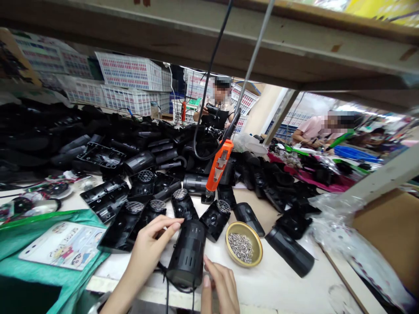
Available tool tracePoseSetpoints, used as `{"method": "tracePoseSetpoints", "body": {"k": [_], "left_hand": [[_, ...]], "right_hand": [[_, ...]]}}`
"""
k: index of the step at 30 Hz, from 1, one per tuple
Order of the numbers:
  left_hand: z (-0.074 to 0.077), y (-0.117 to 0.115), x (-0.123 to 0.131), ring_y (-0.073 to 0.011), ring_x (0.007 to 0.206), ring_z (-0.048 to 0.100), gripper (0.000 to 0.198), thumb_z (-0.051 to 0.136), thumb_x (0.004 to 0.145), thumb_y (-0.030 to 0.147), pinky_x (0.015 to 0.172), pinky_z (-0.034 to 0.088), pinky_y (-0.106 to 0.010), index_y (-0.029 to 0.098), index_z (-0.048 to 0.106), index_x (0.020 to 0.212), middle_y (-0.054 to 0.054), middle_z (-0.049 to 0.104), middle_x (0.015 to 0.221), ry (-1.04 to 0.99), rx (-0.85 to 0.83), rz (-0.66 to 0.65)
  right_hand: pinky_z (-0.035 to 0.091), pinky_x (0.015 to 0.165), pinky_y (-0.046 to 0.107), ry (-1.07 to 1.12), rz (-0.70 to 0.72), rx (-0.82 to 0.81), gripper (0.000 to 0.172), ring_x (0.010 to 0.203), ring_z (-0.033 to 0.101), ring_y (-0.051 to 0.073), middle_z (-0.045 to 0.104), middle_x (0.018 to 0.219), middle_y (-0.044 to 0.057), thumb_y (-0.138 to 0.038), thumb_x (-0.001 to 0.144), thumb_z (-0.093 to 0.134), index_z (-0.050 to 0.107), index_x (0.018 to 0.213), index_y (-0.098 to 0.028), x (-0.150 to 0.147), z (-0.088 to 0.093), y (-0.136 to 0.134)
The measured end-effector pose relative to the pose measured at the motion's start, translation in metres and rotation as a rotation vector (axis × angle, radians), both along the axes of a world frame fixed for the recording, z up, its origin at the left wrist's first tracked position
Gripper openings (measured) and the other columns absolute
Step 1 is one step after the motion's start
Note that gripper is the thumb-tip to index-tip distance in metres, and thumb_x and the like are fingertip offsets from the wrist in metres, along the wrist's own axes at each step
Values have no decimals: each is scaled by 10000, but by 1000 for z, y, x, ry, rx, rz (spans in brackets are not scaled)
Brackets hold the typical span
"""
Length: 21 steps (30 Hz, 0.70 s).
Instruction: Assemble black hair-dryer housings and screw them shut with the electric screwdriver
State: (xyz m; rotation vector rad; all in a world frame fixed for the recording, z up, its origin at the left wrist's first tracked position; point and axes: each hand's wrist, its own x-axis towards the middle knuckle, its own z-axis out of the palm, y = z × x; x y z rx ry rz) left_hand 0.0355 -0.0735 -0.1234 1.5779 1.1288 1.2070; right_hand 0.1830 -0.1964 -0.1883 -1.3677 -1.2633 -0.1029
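A black cylindrical plastic housing (186, 254) with slots in its side rests at the bench's front edge, tilted. Black cables (167, 290) hang from its lower end. My left hand (153, 242) is closed at the housing's upper left edge, thumb and forefinger tips together against it. At its lower right side is my right hand (222, 285), with bent fingers and the fingertips against the housing. To the right stands a yellow bowl (260, 244) of small metal screws (240, 247). An orange electric screwdriver (220, 165) hangs above the bench beyond the housing.
Open black shells with round grilles (181, 195) lie behind my hands, before a big pile of black parts (65, 131). A green bag with a cartoon-printed card (65, 244) is at left. Plastic wrap (360, 248) and a cardboard box (389, 231) are at right. Two people work beyond.
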Motion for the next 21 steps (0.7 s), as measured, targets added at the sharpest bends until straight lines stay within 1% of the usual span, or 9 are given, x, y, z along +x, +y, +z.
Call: {"method": "tracePoseSetpoints", "body": {"k": [1, 3, 5, 7, 10, 15, 21], "left_hand": [[2, 5, 3, -218, 870, 714, 243, 717, 864, 461, 706, 537, -273, 279, 869, 921, -64, 786, 937, 20, -4, -18], [3, 11, 7, -235, 926, 716, 229, 706, 863, 441, 800, 542, -311, 298, 871, 933, -64, 791, 973, 59, -7, -68], [2, 13, 11, -251, 982, 716, 212, 704, 853, 425, 891, 534, -347, 314, 873, 913, -61, 792, 991, 90, -10, -123], [-1, 13, 13, -261, 1009, 714, 230, 682, 859, 430, 935, 527, -374, 311, 873, 911, -66, 787, 1011, 107, -19, -152], [-6, 12, 15, -275, 1034, 709, 291, 642, 881, 453, 967, 524, -412, 288, 867, 962, -84, 775, 1038, 121, -36, -145], [-11, 13, 14, -285, 1084, 705, 328, 612, 903, 461, 1001, 529, -437, 284, 855, 1033, -87, 774, 1098, 159, -40, -157], [-10, 6, 8, -312, 1238, 644, 358, 543, 971, 445, 1142, 438, -550, 305, 816, 1156, -79, 762, 1277, 235, 1, -180]], "right_hand": [[487, 721, 323, 2, -9, 1, 330, 876, 628, 223, 693, 989, 86, -102, 997, 502, 701, 1233, -219, 0, -2, 0], [490, 707, 326, 5, -27, 7, 317, 862, 639, 227, 701, 977, 85, -117, 996, 505, 708, 1214, -228, 1, -5, 1], [489, 695, 327, 11, -39, 14, 307, 850, 645, 229, 704, 971, 85, -129, 997, 508, 712, 1202, -233, 2, -7, 2], [488, 698, 324, 22, -38, 14, 298, 853, 642, 225, 704, 970, 83, -137, 999, 511, 715, 1194, -234, 1, -8, 2], [488, 708, 312, 45, -22, 7, 287, 870, 634, 212, 705, 976, 76, -142, 1000, 518, 714, 1188, -235, -1, -6, 1], [476, 660, 278, 83, -12, 4, 278, 862, 632, 190, 709, 972, 62, -142, 993, 528, 708, 1181, -239, -3, -4, 1], [491, 658, 292, 62, -41, 0, 251, 828, 652, 198, 714, 952, 70, -187, 1009, 518, 721, 1149, -234, -5, -6, 3]]}}
